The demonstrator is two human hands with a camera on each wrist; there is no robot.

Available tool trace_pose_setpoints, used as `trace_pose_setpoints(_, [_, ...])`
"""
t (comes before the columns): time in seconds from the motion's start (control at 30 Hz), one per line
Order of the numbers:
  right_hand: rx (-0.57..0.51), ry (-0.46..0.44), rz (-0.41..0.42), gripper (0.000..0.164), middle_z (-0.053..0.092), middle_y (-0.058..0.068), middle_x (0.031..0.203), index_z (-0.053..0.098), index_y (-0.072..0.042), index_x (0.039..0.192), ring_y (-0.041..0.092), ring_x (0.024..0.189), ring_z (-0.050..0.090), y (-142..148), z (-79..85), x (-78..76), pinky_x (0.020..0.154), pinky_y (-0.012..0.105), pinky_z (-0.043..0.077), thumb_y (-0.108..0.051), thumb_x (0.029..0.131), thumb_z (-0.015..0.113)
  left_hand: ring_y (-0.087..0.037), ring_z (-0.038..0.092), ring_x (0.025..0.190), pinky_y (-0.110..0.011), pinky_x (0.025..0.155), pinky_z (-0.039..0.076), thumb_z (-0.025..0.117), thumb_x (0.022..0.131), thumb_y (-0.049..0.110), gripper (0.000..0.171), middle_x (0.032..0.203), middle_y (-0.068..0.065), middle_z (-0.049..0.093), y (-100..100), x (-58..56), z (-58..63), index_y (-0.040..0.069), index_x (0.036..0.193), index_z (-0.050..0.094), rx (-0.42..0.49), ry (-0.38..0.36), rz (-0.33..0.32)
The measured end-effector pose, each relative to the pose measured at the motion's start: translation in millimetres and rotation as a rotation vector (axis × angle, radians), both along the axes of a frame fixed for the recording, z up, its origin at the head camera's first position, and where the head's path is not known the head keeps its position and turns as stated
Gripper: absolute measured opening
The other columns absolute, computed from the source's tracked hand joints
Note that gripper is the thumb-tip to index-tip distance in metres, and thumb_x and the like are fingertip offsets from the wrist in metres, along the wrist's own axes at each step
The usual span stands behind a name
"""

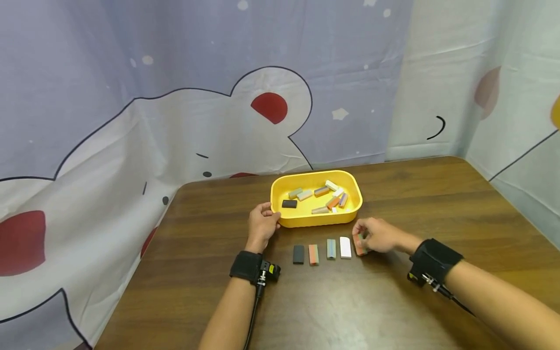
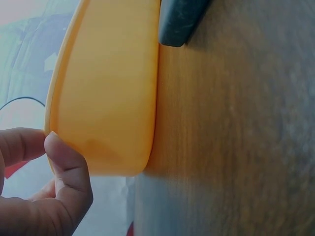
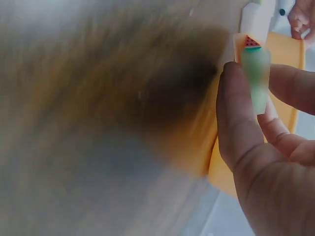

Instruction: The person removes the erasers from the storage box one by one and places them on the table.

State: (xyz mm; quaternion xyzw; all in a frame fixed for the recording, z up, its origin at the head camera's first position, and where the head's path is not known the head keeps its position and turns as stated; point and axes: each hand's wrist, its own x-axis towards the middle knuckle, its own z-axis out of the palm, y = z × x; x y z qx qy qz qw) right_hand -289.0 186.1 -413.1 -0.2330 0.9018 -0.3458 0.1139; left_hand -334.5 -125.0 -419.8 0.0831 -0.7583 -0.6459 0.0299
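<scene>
At its near left corner, a yellow plastic tray (image 1: 321, 221) is pinched at the rim by my left hand (image 1: 261, 225); the left wrist view shows thumb and finger on that rim. My right hand (image 1: 377, 235) pinches an orange and green eraser (image 3: 255, 73) with a watermelon-slice print, at the right end of a row in front of the tray. Leftward along the row lie a white eraser (image 1: 345, 247), a blue-green striped eraser (image 1: 331, 249), an orange-green eraser (image 1: 313, 254) and a black eraser (image 1: 298, 254). Whether the held eraser touches the table I cannot tell.
Inside the tray are several loose erasers, among them a black one (image 1: 289, 204) at left and an orange one (image 1: 333, 202) at right. The brown wooden table (image 1: 210, 248) ends at a printed curtain (image 1: 197, 131) behind the tray.
</scene>
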Motion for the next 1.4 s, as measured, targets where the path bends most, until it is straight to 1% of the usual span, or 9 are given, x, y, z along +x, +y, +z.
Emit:
trace_pose_setpoints(0.13, [-0.017, -0.012, -0.027, 0.017, 0.061, 0.002, 0.084, 0.062, -0.001, 0.097, 0.016, 0.075, 0.056, 1.4, -4.1, 0.6, 0.066, 0.029, 0.049, 0.001, 0.082, 0.070, -0.018, 0.058, 0.068, -0.026, 0.058, 0.057, 0.067, 0.089, 0.002, 0.048, 0.098, -0.014, 0.057, 0.4, 0.0, 0.6, -0.002, 0.134, 0.053, 0.004, -0.003, 0.005])
trace_pose_setpoints(0.27, [0.021, 0.015, -0.048, 0.015, 0.061, 0.000, 0.083, 0.063, -0.002, 0.096, 0.013, 0.074, 0.057, 2.0, -5.0, 0.5, 0.066, 0.029, 0.049, -0.002, 0.083, 0.071, -0.018, 0.058, 0.068, -0.025, 0.058, 0.057, 0.068, 0.088, 0.002, 0.048, 0.097, -0.014, 0.057, 0.7, -0.8, 0.3, -0.002, 0.134, 0.053, 0.010, -0.003, 0.001])
trace_pose_setpoints(0.37, [0.049, 0.016, -0.060, 0.015, 0.061, -0.001, 0.082, 0.063, -0.003, 0.095, 0.013, 0.072, 0.056, 2.1, -4.5, 0.8, 0.065, 0.029, 0.049, -0.003, 0.083, 0.072, -0.018, 0.058, 0.067, -0.025, 0.058, 0.056, 0.068, 0.089, 0.002, 0.047, 0.097, -0.014, 0.058, 1.2, -0.4, 0.0, -0.001, 0.133, 0.053, 0.003, -0.005, 0.006])
trace_pose_setpoints(0.5, [0.075, 0.025, -0.053, 0.016, 0.061, -0.001, 0.082, 0.064, -0.002, 0.095, 0.013, 0.072, 0.056, 1.5, -2.9, 1.0, 0.066, 0.030, 0.049, -0.003, 0.082, 0.073, -0.018, 0.058, 0.066, -0.025, 0.057, 0.056, 0.068, 0.089, 0.002, 0.046, 0.096, -0.014, 0.057, 1.4, -0.1, -1.0, -0.001, 0.133, 0.053, 0.002, -0.005, 0.011])
trace_pose_setpoints(0.7, [0.099, 0.038, -0.050, 0.017, 0.062, 0.001, 0.085, 0.065, -0.002, 0.093, 0.014, 0.076, 0.058, 1.4, -1.4, 2.5, 0.069, 0.033, 0.051, -0.003, 0.080, 0.075, -0.017, 0.057, 0.066, -0.024, 0.057, 0.056, 0.067, 0.089, 0.000, 0.046, 0.096, -0.014, 0.057, 1.6, -0.5, -2.9, -0.003, 0.132, 0.053, 0.011, 0.006, 0.002])
trace_pose_setpoints(0.87, [0.091, 0.027, -0.056, 0.017, 0.062, 0.001, 0.085, 0.064, -0.002, 0.093, 0.015, 0.077, 0.058, 0.9, -0.1, 4.1, 0.070, 0.034, 0.051, -0.001, 0.078, 0.074, -0.017, 0.058, 0.066, -0.025, 0.057, 0.056, 0.067, 0.089, 0.000, 0.046, 0.096, -0.014, 0.057, 0.9, -0.8, -2.4, -0.003, 0.132, 0.054, 0.004, 0.012, 0.005])
trace_pose_setpoints(1.03, [0.082, 0.006, -0.062, 0.017, 0.062, 0.001, 0.085, 0.064, -0.001, 0.094, 0.016, 0.078, 0.058, 0.8, -0.3, 3.3, 0.071, 0.034, 0.052, 0.001, 0.079, 0.073, -0.017, 0.058, 0.066, -0.028, 0.059, 0.058, 0.067, 0.088, 0.000, 0.046, 0.096, -0.014, 0.058, 0.9, -0.4, -2.2, -0.003, 0.132, 0.054, -0.002, 0.013, 0.007])
trace_pose_setpoints(1.17, [0.078, -0.006, -0.059, 0.017, 0.062, 0.002, 0.086, 0.064, -0.001, 0.094, 0.016, 0.079, 0.058, 1.1, -1.5, 2.3, 0.071, 0.034, 0.052, 0.002, 0.080, 0.072, -0.017, 0.058, 0.066, -0.027, 0.059, 0.057, 0.067, 0.088, 0.001, 0.045, 0.096, -0.014, 0.058, 1.0, 0.0, -2.4, -0.003, 0.132, 0.054, -0.003, 0.014, 0.007])
trace_pose_setpoints(1.4, [0.076, 0.008, -0.047, 0.018, 0.062, 0.002, 0.086, 0.064, -0.001, 0.094, 0.016, 0.079, 0.059, 1.7, -2.1, 1.1, 0.072, 0.034, 0.053, 0.002, 0.079, 0.073, -0.017, 0.059, 0.067, -0.025, 0.057, 0.057, 0.067, 0.089, 0.001, 0.045, 0.096, -0.014, 0.058, 0.3, 0.4, -1.9, -0.003, 0.131, 0.054, -0.005, 0.022, 0.005])
